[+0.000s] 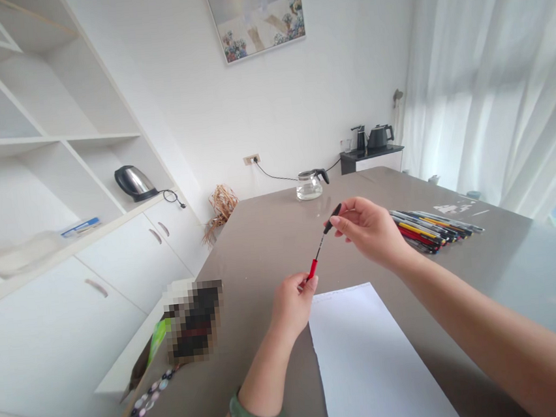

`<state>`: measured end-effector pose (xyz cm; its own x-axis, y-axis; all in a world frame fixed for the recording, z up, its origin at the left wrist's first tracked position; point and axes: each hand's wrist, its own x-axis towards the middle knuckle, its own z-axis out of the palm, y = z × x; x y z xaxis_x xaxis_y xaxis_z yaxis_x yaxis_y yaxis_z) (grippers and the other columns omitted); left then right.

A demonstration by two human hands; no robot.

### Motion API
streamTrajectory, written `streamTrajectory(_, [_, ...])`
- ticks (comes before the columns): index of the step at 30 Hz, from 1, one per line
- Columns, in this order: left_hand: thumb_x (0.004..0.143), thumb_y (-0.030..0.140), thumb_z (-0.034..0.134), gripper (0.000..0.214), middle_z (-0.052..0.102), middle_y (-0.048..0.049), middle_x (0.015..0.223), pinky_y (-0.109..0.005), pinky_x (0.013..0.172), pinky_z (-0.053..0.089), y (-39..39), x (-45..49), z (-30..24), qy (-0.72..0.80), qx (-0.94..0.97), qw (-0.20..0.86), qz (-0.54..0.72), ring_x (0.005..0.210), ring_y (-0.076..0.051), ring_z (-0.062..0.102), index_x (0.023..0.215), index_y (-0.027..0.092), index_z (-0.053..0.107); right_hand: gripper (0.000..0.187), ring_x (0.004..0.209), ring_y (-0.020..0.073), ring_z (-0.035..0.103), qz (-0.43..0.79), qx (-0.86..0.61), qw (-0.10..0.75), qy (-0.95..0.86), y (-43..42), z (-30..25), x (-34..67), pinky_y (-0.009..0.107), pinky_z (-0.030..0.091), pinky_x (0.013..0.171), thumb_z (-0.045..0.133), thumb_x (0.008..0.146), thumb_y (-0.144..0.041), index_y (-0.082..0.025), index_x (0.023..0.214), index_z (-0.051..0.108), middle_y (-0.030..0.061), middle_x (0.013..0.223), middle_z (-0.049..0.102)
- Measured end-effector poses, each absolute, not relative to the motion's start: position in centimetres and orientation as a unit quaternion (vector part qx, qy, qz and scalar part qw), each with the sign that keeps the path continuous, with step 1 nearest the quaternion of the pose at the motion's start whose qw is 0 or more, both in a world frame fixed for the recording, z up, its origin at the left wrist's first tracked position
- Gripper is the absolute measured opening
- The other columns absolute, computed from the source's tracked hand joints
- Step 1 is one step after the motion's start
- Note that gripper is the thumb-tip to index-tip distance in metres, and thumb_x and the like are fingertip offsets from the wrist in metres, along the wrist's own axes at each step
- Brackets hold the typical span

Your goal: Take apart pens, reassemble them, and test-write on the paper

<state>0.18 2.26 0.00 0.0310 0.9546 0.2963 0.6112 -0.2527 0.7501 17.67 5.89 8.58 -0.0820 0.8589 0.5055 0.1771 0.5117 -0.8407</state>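
My left hand (290, 304) is closed on the red barrel (313, 269) of a pen, which points up and away to the right. Higher up, my right hand (372, 231) pinches the pen's black part (332, 219) between thumb and fingers. A thin refill (320, 248) spans the gap between the black part and the red barrel. How deep it sits inside either piece is hidden. Below the hands lies a sheet of white paper (371, 357), with faint writing along its far edge. A pile of many-coloured pens (430, 230) rests on the table beyond my right forearm.
A glass pot (309, 186) with clear liquid stands at the table's far end. White scraps (450, 207) lie behind the pens. On the left are a blurred-out dark object (195, 321) and a beaded strap (147, 404). White cabinets (112, 277) line the left side.
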Motion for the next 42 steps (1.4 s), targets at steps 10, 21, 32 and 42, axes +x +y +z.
streamTrajectory(10, [0.074,0.046,0.04,0.037,0.058,-0.0029,0.069,-0.022,0.056,0.036,2.3,0.3,-0.1,0.573,0.684,0.219,0.395,0.059,-0.013,0.048,0.08,0.016,0.062,0.026,0.058,0.0124,0.057,0.303,-0.39,0.557,-0.668,6.2,8.4,17.8,0.024,0.043,0.051,0.052,0.071,-0.039,-0.016,0.081,0.047,0.0053,0.073,0.063])
streamTrajectory(21, [0.075,0.044,0.039,0.036,0.059,-0.003,0.072,-0.022,0.057,0.036,2.2,0.1,-0.1,0.563,0.696,0.208,0.394,0.061,-0.013,0.049,0.083,0.018,0.062,0.023,0.058,0.0127,0.057,0.32,-0.389,0.548,-0.668,6.1,8.4,17.7,0.022,0.042,0.048,0.051,0.071,-0.038,-0.017,0.08,0.046,0.0049,0.073,0.062])
streamTrajectory(32, [0.077,0.045,0.037,0.036,0.054,-0.0004,0.065,-0.02,0.054,0.034,2.2,0.0,0.2,0.557,0.698,0.206,0.4,0.058,-0.011,0.046,0.082,0.017,0.06,0.021,0.057,0.012,0.057,0.401,-0.401,0.475,-0.673,6.4,6.5,16.4,0.021,0.043,0.048,0.051,0.071,-0.036,-0.017,0.079,0.047,0.004,0.073,0.062])
streamTrajectory(42, [0.08,0.043,0.033,0.032,0.043,0.0031,0.058,-0.02,0.05,0.028,2.2,-0.1,0.4,0.554,0.713,0.187,0.387,0.053,-0.009,0.038,0.071,0.017,0.05,0.019,0.056,0.0117,0.057,0.455,-0.39,0.481,-0.64,7.1,5.0,16.1,0.02,0.043,0.044,0.052,0.07,-0.035,-0.017,0.076,0.047,0.0039,0.07,0.062])
